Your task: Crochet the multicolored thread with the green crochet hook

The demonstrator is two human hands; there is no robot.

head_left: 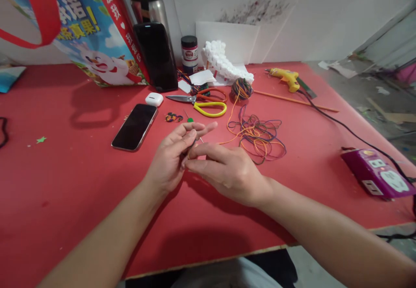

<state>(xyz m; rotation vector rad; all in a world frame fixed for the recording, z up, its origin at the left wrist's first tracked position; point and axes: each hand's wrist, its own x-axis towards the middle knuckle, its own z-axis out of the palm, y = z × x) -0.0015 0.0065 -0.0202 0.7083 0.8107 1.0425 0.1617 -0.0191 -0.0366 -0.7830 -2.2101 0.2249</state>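
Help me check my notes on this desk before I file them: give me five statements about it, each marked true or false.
1. The scissors have one orange and one yellow handle. True.
2. The glue gun is blue. False: the glue gun is yellow.
3. The left hand and right hand are close together. True.
4. The white case rests on top of the flat phone. False: the white case lies beside the flat phone.
5. The loose thread lies nearer the person than the yarn ball. True.
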